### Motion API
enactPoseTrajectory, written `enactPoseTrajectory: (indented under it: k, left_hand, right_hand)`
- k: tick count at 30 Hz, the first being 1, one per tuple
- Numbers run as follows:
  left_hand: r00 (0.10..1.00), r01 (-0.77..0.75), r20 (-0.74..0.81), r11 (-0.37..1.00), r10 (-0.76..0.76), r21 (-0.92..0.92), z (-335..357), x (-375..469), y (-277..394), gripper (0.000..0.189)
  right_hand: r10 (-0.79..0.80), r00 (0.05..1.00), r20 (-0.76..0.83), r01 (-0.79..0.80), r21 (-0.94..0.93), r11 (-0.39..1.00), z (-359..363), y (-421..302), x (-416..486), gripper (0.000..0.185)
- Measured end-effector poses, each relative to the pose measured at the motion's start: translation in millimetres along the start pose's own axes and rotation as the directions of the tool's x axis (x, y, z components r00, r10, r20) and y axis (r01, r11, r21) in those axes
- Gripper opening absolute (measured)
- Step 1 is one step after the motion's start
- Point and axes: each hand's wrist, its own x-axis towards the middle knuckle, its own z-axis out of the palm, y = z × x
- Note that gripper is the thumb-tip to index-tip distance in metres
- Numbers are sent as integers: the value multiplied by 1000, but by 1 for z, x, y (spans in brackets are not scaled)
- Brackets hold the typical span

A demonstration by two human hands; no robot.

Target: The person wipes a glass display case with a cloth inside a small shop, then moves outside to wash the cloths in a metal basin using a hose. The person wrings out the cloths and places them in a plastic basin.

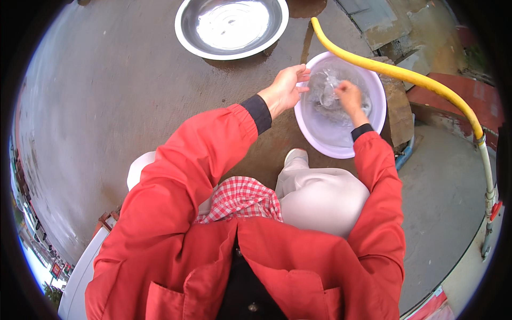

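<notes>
A pale purple plastic basin [329, 149] stands on the wet ground in front of me, holding water and a crumpled clear plastic film or bag [329, 90]. Over the middle of the basin my right hand [350, 98] is blurred, its fingertips pinched together at the clear plastic. My left hand [289, 86] is at the basin's left rim with its fingers apart and holds nothing. A wide metal bowl [232, 52] with a shiny inside lies farther off, to the left of the basin.
A yellow hose [404, 74] arches over the basin's far right rim and joins a pale pipe with a red-handled valve [496, 210] at right. A stone block [396, 108] lies beside the basin. My shoe [296, 154] is near its close edge.
</notes>
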Motion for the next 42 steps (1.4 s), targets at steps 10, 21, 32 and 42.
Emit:
enactPoseTrajectory:
  k: [10, 21, 32, 42]
  left_hand:
    - [999, 26, 41, 999, -24, -48, 0, 0, -2, 52]
    - [991, 61, 129, 988, -43, -140, -4, 4, -10, 61]
    - [985, 80, 166, 973, -44, -218, -10, 11, -14, 63]
    - [986, 79, 161, 983, -52, -166, -2, 9, -18, 63]
  right_hand:
    - [57, 998, -34, -63, -211, 976, 12, 17, -6, 15]
    - [251, 900, -356, -353, -259, 899, -20, 54, -5, 41]
    - [241, 966, -91, -253, -509, 823, -23, 8, -11, 19]
    - [458, 886, -69, -456, -307, 836, -38, 33, 11, 34]
